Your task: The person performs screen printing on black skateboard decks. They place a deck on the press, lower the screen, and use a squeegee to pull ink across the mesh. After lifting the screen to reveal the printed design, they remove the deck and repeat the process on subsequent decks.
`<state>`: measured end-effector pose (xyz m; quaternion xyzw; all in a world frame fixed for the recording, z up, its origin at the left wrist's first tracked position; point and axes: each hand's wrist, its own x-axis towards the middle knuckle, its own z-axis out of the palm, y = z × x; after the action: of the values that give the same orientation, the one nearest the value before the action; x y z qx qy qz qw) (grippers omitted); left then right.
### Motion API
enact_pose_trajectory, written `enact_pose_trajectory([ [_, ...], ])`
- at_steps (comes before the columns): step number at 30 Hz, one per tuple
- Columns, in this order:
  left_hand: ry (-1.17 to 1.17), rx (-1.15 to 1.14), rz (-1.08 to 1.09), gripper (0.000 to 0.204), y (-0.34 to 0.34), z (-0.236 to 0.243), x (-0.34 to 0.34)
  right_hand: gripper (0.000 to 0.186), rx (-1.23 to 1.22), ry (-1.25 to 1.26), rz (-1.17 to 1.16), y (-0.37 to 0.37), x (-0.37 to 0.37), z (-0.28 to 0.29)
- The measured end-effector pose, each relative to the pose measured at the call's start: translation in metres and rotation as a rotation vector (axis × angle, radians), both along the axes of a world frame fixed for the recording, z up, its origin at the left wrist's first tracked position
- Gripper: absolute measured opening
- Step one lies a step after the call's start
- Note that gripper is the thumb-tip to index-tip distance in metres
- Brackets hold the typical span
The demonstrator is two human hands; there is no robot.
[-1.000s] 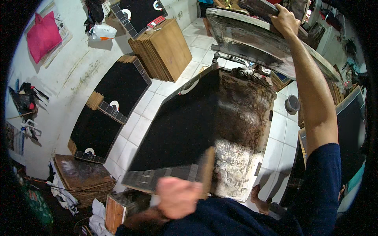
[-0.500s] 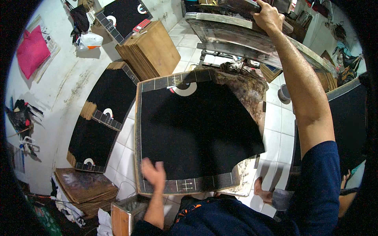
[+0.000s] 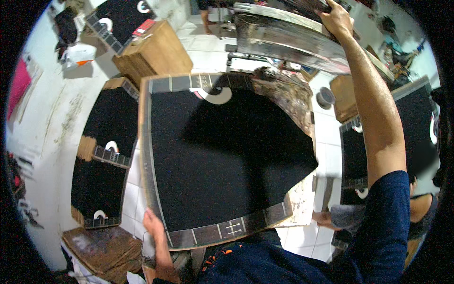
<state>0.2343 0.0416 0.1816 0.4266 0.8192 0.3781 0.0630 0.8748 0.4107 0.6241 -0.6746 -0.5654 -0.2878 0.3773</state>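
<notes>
Your left hand (image 3: 155,225) has fingers clamped on the flat black, grey-bordered board (image 3: 203,175), mid-view, at its seven-o'clock edge; your right hand (image 3: 337,21) grips the raised, stained wooden frame (image 3: 288,42), one o'clock.

Right grip (image 3: 337,21) high (left grip (image 3: 154,223) low)

A broad, flat black panel (image 3: 213,180) has light-brown edges (image 3: 142,118), white lines (image 3: 233,228) crossing its straight dark-grey border strips (image 3: 205,235), and a white arc (image 3: 216,98). The long rectangular frame (image 3: 288,48) is streaked grey and white; the cloth sleeve (image 3: 388,203), navy.
</notes>
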Motion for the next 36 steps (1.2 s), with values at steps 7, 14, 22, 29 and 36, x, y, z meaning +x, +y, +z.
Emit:
enact_pose_trajectory([
  [7, -0.438, 0.04, -0.192, 0.044, 0.017, -0.013, -0.015, 0.06, -0.023, 0.017, -0.034, 0.006, 0.011, -0.01],
  [14, -0.307, -0.349, -0.213, 0.048, 0.04, -0.096, 0.083, 0.06, -0.066, 0.045, -0.003, 0.0, 0.006, -0.008],
  [22, -0.37, -0.293, -0.535, 0.048, 0.031, -0.033, 0.071, 0.048, -0.077, 0.032, -0.03, 0.005, 0.009, -0.004],
  [29, -0.129, -0.451, -0.668, 0.059, 0.065, -0.017, 0.081, 0.044, -0.134, 0.089, -0.044, 0.016, 0.005, 0.017],
  [36, -0.127, -0.483, -0.65, 0.063, 0.087, -0.021, 0.088, 0.045, -0.129, -0.008, -0.129, 0.033, 0.01, 0.026],
])
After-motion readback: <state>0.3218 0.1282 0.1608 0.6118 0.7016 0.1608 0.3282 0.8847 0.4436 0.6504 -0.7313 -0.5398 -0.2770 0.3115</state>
